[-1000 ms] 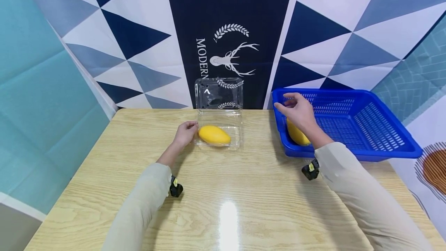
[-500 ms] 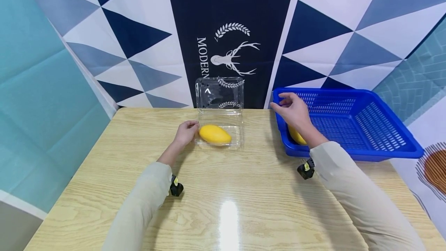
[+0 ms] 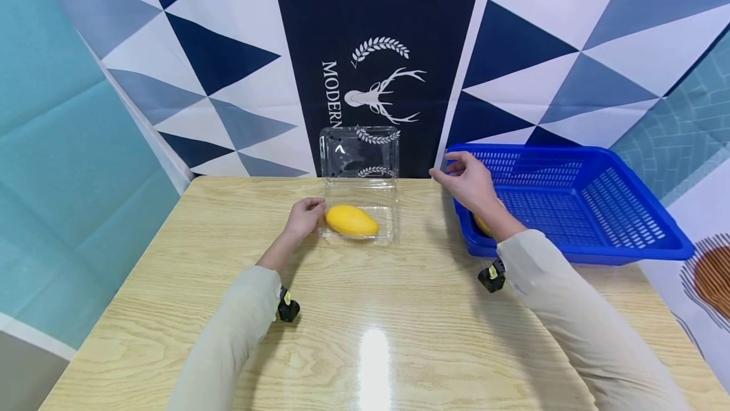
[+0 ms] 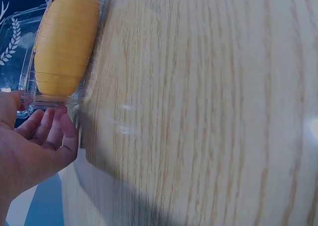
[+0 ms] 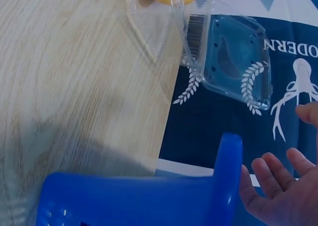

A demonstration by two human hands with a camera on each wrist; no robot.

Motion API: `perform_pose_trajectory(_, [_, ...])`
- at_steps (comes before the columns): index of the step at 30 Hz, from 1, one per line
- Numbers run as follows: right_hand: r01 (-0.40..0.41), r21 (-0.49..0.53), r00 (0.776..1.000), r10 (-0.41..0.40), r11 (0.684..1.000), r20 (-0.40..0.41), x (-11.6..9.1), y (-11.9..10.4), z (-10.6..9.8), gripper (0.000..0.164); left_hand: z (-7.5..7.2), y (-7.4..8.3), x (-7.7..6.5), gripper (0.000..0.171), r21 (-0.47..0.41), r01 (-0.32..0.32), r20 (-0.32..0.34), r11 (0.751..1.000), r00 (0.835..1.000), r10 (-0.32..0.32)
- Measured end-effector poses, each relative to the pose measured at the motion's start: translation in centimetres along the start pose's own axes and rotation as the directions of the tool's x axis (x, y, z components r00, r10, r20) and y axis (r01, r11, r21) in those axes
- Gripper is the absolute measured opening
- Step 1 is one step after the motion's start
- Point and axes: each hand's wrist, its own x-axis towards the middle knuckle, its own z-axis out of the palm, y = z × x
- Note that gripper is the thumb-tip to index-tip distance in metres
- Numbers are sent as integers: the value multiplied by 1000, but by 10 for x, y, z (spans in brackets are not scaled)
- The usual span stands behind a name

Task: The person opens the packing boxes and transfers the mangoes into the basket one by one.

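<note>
A yellow mango (image 3: 352,220) lies in the base of a clear plastic clamshell box (image 3: 386,221), whose lid (image 3: 359,152) stands raised against the wall cloth. My left hand (image 3: 303,218) pinches the left end of this box; in the left wrist view the thumb is at its edge and the fingers curl below. Over the left rim of a blue plastic basket (image 3: 547,208) is my right hand (image 3: 470,184), fingers spread and holding nothing. Another yellow mango (image 3: 481,224) sits in that basket, mostly hidden behind the right wrist.
The blue basket stands at the back right of the wooden table (image 3: 365,297), reaching its right side. Behind the table hangs a patterned cloth (image 3: 376,31) with triangles and a deer print. Bare wood shows between box and basket.
My right hand has moved left, from above the basket's inside to its left rim. The left hand, the box and the mango in it have stayed in place.
</note>
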Motion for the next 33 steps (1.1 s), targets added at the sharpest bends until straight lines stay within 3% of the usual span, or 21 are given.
perform_pose_trajectory(15, [48,-2,999,-48,999,22,-2,-12,20,56,1,1,-1,39,-25,7,7,1000,1000,-7])
perform_pose_trajectory(33, [94,67,989,-101,993,110,-3,-24,44,52,2,-2,-1,40,-69,-3,-3,998,1000,3])
